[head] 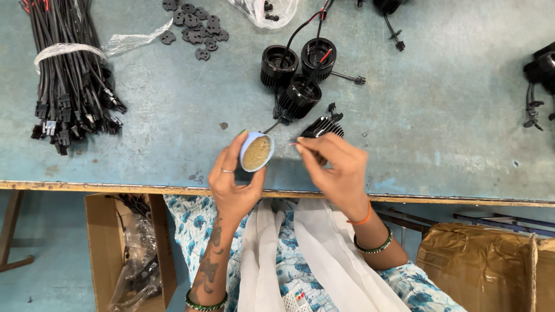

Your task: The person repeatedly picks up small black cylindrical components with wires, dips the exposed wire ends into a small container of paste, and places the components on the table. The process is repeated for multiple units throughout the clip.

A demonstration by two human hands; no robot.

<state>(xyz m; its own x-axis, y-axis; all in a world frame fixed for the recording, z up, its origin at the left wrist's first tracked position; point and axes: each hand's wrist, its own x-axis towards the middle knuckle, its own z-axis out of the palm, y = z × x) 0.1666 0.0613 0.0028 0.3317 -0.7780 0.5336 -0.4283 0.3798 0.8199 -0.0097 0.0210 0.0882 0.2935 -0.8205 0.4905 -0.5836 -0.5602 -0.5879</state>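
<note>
The left hand (234, 182) is curled round a small round pale-blue tub of tan paste (256, 152), thumb and fingers closed on its rim, holding it tilted just above the near part of the worn blue-grey surface (439, 115). The right hand (338, 170) is pinched shut, thumb and forefinger meeting on something thin with a reddish tip that is too small to make out; this hand covers most of a black finned metal housing (324, 126) lying just beyond it, and whether the hand touches it cannot be told. Directly behind the hands stand three more black finned round housings (299, 72) in a tight cluster, with red and black leads running toward the far edge, so the way forward is crowded. Farther back lies a scatter of small flat black discs (193, 26) beside a crumpled clear plastic bag (263, 10). Well to the left, a thick bundle of black cables bound with a white band (66, 69) takes up that corner. At the far right edge sits another black part with dangling leads (540, 72). Between the cluster and that part the surface shows a broad bare stretch. The near edge of the surface runs just under both wrists; below it are an open cardboard box (124, 248) at the left and a taped brown carton (483, 266) at the right.
</note>
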